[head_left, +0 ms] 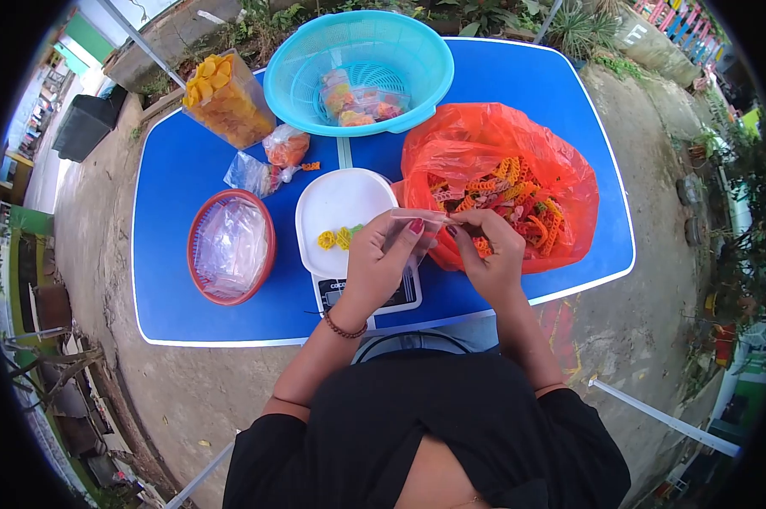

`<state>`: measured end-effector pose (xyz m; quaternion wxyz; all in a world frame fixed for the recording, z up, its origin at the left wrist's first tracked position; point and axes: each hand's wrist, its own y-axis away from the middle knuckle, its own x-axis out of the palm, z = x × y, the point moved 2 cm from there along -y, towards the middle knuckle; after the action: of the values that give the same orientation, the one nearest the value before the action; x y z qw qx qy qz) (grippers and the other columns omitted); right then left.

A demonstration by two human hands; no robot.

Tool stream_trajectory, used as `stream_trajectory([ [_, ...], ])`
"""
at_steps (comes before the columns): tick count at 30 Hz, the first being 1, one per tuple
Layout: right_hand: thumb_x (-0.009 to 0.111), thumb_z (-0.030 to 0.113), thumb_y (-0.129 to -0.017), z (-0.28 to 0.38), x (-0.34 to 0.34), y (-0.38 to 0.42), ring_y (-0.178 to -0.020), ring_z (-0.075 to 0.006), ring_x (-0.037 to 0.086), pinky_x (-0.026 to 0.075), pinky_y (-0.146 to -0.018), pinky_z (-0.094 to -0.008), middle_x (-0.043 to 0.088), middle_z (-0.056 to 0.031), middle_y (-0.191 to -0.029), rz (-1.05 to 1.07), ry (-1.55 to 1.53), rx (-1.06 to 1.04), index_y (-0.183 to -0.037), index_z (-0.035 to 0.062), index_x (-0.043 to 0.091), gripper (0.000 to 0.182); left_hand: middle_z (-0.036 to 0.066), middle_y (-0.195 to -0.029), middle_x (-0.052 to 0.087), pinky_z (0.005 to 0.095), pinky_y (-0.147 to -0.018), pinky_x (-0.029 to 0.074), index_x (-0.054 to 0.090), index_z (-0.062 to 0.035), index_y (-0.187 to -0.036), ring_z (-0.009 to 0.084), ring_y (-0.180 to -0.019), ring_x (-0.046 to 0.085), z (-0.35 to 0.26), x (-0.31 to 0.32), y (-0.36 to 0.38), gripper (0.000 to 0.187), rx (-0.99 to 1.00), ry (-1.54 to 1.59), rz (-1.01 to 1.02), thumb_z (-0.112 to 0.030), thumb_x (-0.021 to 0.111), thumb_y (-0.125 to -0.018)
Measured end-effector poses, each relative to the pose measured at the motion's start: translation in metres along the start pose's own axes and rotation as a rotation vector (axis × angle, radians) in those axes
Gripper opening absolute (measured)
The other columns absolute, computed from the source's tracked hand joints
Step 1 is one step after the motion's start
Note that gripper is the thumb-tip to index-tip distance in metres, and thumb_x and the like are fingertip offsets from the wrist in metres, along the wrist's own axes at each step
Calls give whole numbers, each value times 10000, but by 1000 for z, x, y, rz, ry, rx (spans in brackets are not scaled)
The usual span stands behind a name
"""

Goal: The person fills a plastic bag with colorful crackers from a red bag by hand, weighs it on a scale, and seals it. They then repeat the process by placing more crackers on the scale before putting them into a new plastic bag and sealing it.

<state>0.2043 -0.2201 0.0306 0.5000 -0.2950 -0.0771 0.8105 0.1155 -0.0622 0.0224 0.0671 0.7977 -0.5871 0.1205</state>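
Note:
My left hand point(384, 252) is closed on a small clear plastic bag point(418, 222), its thumb pressed against the film. At the bag's upper right edge, my right hand point(491, 252) pinches the plastic between thumb and fingers. Both hands are above the near side of a white kitchen scale point(345, 199), and my left hand covers part of it. A few yellow and green wheel-shaped snacks point(339, 238) lie on its pan. Just beyond my right hand sits a red plastic bag point(476, 127) full of colourful ridged snack pieces point(540, 222).
The blue table point(166, 182) carries a red basket point(268, 263) of flat clear bags at left. Small filled bags point(286, 146) lie behind it, near a container of yellow chips point(221, 97). A turquoise basket point(281, 93) at the back holds several filled packets.

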Motion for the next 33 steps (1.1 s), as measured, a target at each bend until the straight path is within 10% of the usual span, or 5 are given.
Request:
stream_trajectory([
  [9, 670, -49, -866, 21, 56, -10, -752, -311, 680, 552, -689, -400, 676, -127, -925, 403, -90, -28, -970, -2, 678, 114, 125, -1056, 752, 257, -764, 540, 671, 2, -1162, 135, -851, 712, -13, -75, 28, 255, 59, -210, -315, -206, 562, -1063],
  [33, 695, -42, -869, 29, 67, -16, -786, -254, 719, 563, -643, -331, 700, -125, -919, 345, 0, -84, -985, -11, 694, 120, 177, -1135, 717, 298, -806, 599, 630, 28, -1230, 235, -946, 750, -15, -102, 46, 299, 34, -79, -356, -208, 522, -1081],
])
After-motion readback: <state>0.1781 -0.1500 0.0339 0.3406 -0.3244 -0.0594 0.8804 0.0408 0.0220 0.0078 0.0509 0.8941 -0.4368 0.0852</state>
